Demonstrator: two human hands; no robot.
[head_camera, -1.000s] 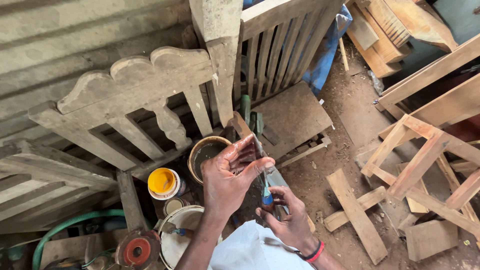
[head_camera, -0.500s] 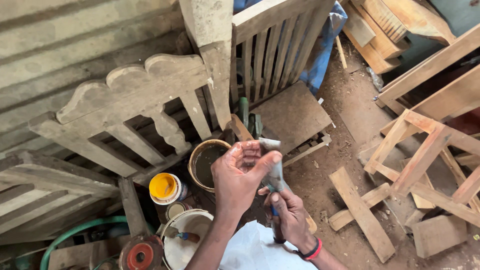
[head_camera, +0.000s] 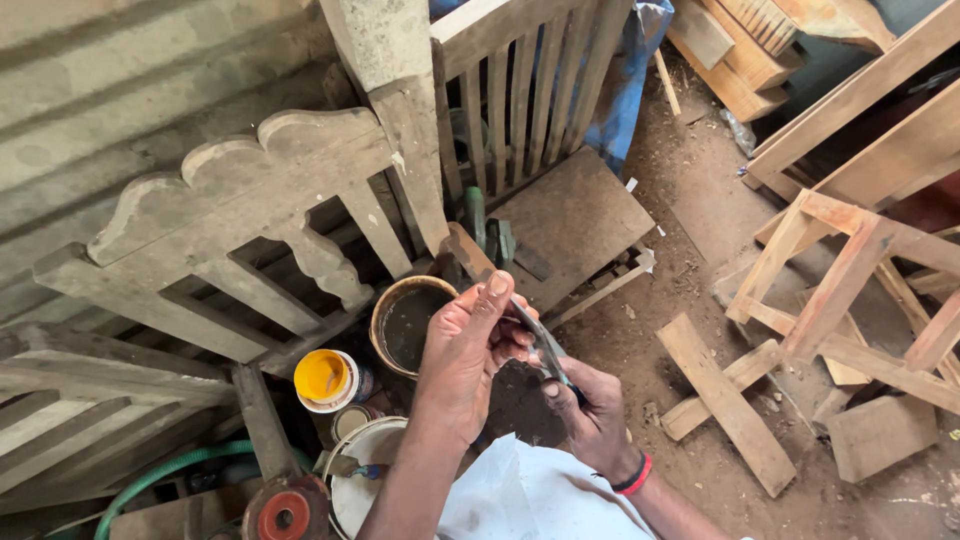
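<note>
My left hand's fingers (head_camera: 505, 335) press on the flat metal blade (head_camera: 540, 345); my right hand (head_camera: 590, 415) clenches its handle, both raised above the brown tin (head_camera: 408, 322). A slip along the edge could cut a fingertip. Both wrists bend inward, forearms rising from below.

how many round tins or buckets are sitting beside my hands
4: open tin by the left hand, yellow-lidded tin, small tin, white bucket. More may be hidden.
</note>
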